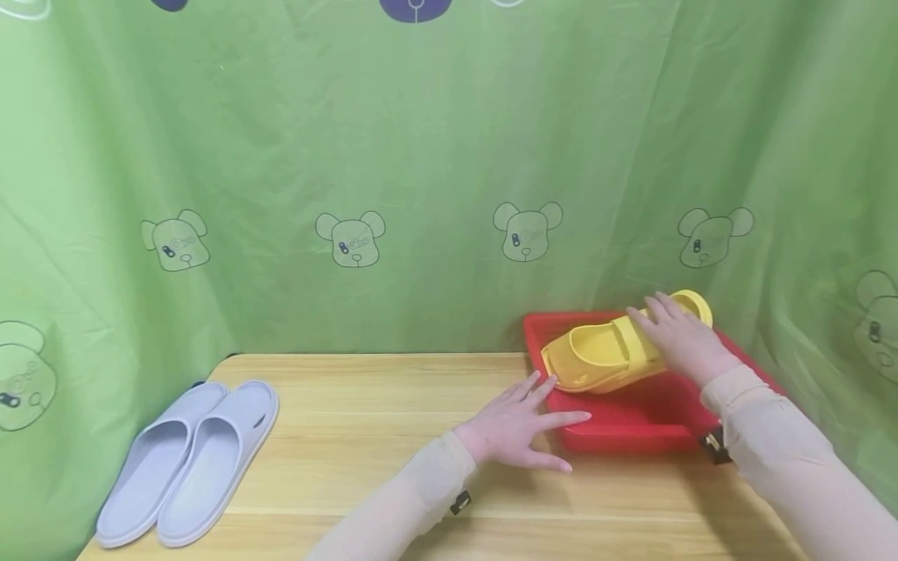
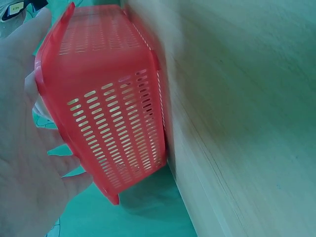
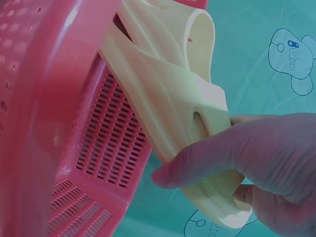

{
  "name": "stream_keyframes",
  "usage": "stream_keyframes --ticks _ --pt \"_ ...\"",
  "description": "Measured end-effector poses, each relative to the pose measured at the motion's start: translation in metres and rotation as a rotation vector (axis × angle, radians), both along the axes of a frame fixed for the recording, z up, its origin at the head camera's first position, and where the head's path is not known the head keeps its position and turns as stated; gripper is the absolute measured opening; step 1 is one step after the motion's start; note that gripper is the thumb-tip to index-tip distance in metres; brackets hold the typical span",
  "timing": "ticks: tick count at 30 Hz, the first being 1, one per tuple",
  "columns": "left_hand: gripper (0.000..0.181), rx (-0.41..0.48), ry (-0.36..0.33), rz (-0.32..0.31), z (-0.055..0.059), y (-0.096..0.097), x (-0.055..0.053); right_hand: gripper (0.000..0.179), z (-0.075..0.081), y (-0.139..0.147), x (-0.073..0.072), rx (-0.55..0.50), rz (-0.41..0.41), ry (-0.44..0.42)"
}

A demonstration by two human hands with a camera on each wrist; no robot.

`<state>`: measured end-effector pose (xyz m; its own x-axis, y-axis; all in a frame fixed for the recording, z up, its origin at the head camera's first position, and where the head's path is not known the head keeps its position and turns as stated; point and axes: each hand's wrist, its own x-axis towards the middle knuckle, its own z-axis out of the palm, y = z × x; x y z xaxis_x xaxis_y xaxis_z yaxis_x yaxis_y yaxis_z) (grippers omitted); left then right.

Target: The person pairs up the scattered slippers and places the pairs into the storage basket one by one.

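My right hand (image 1: 684, 339) grips a yellow slipper (image 1: 596, 358) near its right end, and its thumb lies along the side in the right wrist view. The slipper slants over the red basket (image 1: 652, 438), its left end low near the basket's left rim and its right end raised at the back. My left hand (image 1: 519, 428) has its fingers spread at the basket's front left corner. In the left wrist view those fingers lie along the rim of the slotted basket (image 2: 111, 113), without curling round it. The right hand hides part of the slipper.
A pair of grey slippers (image 1: 217, 460) lies side by side at the left of the wooden table (image 1: 351, 436). Green curtain (image 1: 435, 156) with bear-head prints hangs behind and at both sides. The basket stands near the back right edge.
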<state>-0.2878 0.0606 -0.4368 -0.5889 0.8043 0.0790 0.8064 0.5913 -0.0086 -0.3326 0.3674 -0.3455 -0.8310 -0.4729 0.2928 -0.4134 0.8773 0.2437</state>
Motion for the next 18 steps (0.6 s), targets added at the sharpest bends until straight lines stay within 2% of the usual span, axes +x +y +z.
stream_keyframes --ticks 10,14,18 --pt "0.079 -0.001 0.014 -0.004 0.0003 -0.0011 0.001 0.074 -0.0095 -0.0027 -0.0026 -0.042 0.11 0.071" --pt "0.079 0.004 0.015 -0.005 0.0007 -0.001 0.0012 0.076 -0.0098 -0.0055 -0.0043 -0.041 0.088 0.05" --pt "0.078 0.009 0.009 -0.002 0.0008 -0.0011 0.0013 0.084 -0.0087 -0.0088 -0.0062 -0.028 0.012 -0.036"
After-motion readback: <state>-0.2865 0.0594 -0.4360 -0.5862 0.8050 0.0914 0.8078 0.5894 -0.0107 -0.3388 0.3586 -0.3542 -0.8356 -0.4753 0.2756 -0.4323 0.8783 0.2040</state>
